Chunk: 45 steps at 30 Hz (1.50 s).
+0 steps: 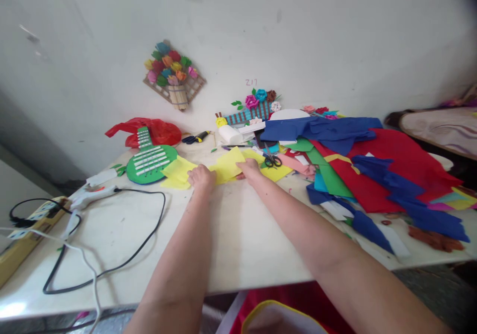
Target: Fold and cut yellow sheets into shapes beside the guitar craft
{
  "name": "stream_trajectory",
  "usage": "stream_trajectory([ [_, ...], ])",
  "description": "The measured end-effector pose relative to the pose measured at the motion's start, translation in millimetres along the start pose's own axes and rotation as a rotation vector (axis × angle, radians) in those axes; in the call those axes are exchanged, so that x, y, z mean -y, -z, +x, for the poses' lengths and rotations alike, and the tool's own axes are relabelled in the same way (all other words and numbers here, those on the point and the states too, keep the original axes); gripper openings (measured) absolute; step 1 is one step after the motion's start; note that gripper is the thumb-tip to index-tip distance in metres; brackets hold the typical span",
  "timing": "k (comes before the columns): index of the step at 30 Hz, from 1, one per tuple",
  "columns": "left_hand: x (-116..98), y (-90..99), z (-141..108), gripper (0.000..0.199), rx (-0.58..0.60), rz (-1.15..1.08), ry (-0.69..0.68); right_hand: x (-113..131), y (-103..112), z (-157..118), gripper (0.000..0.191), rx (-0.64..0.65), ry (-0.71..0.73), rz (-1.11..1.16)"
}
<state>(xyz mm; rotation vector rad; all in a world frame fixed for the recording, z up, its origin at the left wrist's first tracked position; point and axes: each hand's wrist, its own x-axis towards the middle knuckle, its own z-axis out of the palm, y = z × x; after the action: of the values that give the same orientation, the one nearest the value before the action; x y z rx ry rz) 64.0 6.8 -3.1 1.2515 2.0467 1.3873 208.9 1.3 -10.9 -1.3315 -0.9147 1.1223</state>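
A sheet of yellow paper (226, 166) stretches over the table between my two hands. My left hand (201, 178) is closed on its left part, near another yellow piece (179, 171) that reaches the green guitar-shaped craft (152, 162). My right hand (250, 169) pinches the sheet's right part, its fingers partly hidden. More yellow paper (278, 173) lies just right of that hand, under black scissors (273, 161).
A hot glue gun (93, 195) with a looping black cord and a power strip (33, 234) are at left. Red fabric-like sheets (387, 170), blue pieces (320, 129) and scraps cover the right side. Pliers (196, 137) lie behind.
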Motion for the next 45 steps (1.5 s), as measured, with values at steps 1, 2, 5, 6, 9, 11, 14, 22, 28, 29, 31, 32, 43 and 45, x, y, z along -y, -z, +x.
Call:
stream_trajectory([
  [1, 1, -1.2, 1, 0.044, 0.005, -0.049, 0.016, 0, 0, 0, 0.005, -0.007, -0.006, 0.004],
  [2, 2, -2.2, 2, 0.046, 0.017, -0.085, 0.034, 1, 0, 0, 0.005, -0.014, -0.013, 0.008],
  [5, 3, -4.2, 4, 0.044, 0.056, -0.256, 0.106, 1, 0, 1, 0.005, -0.025, -0.022, 0.018],
  [6, 3, -4.5, 5, 0.042, 0.067, -0.324, 0.129, 1, 0, 1, 0.005, -0.028, -0.024, 0.023],
  [9, 3, -5.2, 4, 0.036, 0.1, -0.366, 0.116, 1, 0, 1, 0.006, -0.038, -0.018, 0.045],
  [11, 4, -6.4, 5, 0.03, 0.111, -0.297, 0.048, 1, 0, 1, 0.007, -0.043, -0.014, 0.063],
  [14, 9, -11.5, 9, 0.028, 0.119, -0.318, 0.028, 2, 0, 1, 0.006, -0.047, -0.019, 0.093],
  [22, 17, -24.4, 14, 0.021, 0.327, -0.681, 0.224, 5, 2, 0, 0.009, -0.065, -0.044, 0.14],
  [28, 3, -20.6, 0, 0.017, 0.355, -0.764, 0.256, 4, 2, 0, 0.009, -0.073, -0.031, 0.152],
  [29, 1, -20.5, -2, 0.016, 0.377, -0.775, 0.264, 4, 2, 0, 0.01, -0.078, -0.028, 0.146],
  [31, -1, -20.9, -5, 0.016, 0.426, -0.805, 0.273, 4, 1, -1, 0.011, -0.081, -0.019, 0.139],
  [32, -2, -21.3, -6, 0.018, 0.452, -0.823, 0.275, 4, 1, -2, 0.011, -0.08, -0.013, 0.141],
  [43, -1, -20.3, 0, 0.015, 0.523, -0.986, 0.404, 6, 3, -3, 0.008, -0.065, -0.041, 0.218],
  [45, -1, -18.9, -1, 0.017, 0.536, -1.016, 0.435, 7, 3, -3, 0.009, -0.079, -0.048, 0.242],
])
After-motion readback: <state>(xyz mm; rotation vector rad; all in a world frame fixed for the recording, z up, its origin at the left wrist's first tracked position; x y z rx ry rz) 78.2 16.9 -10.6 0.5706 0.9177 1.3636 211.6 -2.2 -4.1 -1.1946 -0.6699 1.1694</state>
